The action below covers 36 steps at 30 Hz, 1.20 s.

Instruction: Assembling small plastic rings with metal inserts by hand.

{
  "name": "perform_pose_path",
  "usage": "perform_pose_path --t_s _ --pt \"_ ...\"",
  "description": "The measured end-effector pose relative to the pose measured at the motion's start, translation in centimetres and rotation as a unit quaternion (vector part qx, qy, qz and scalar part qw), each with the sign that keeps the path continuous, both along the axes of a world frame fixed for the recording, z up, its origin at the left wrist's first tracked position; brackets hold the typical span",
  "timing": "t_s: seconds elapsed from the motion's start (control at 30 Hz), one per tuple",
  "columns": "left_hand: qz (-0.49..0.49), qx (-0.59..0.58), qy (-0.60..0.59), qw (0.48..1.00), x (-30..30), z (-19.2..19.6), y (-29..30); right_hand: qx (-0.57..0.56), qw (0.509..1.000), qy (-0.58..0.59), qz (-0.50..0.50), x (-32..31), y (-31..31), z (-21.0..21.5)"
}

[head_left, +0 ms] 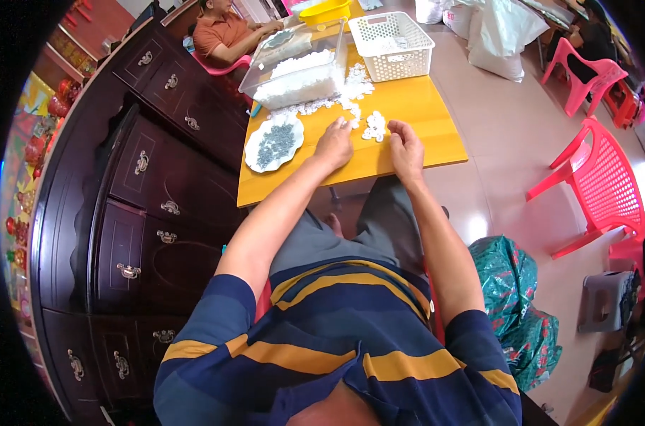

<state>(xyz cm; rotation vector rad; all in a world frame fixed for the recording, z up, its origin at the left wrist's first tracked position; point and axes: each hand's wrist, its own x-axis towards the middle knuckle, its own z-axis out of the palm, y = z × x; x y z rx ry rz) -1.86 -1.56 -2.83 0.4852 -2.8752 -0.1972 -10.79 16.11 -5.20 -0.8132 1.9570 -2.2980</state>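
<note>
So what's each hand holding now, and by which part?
Cannot be told: left hand and right hand rest on the table by small white parts; any grip is hidden.

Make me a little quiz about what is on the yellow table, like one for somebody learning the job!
1. True or false: the left hand rests on the yellow table close to a small pile of white parts.
2. What lies in the white plate at the table's left side? A) small grey pieces B) red beads C) water
3. Which container is full of white parts: the clear tub or the white basket?

Key
1. True. The right hand rests on the table just right of that pile.
2. A.
3. The clear tub; the white basket looks mostly empty.
</note>
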Motion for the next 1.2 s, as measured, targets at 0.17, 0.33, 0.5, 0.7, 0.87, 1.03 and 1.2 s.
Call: perform_pose_path --t_s 0.17,0.33,0.5,0.7,0.87,1.03,1.2 --pt "-0.017 0.012 0.044 0.999 1.4 -0.1 2.7 -0.001 1.0 0.019 -0.005 -0.1 -0.3 -0.6" --pt "-0.003 -0.01 0.131 0.991 2.9 -0.8 3.1 0.003 0.999 0.039 -0.007 -0.2 -1.0 -0.8" --pt "-0.027 -0.012 0.171 0.985 5.5 0.9 2.5 0.032 0.998 0.054 -0.005 -0.6 -0.6 -1.4" --pt "0.071 -0.051 0.156 0.984 10.5 4.3 -5.8 0.051 0.997 0.059 0.024 0.6 -0.9 -0.4" --pt "0.164 -0.046 0.049 0.984 13.3 5.0 -10.4 0.252 0.894 0.369 -0.031 1.3 -2.3 1.3" --pt "0.187 -0.037 0.043 0.981 13.4 4.7 -11.3 0.408 0.803 0.433 -0.025 2.1 -4.3 2.1" --pt "0.19 -0.019 -0.003 0.982 12.7 4.2 -11.1 0.459 0.776 0.433 -0.013 2.5 -5.5 1.8"
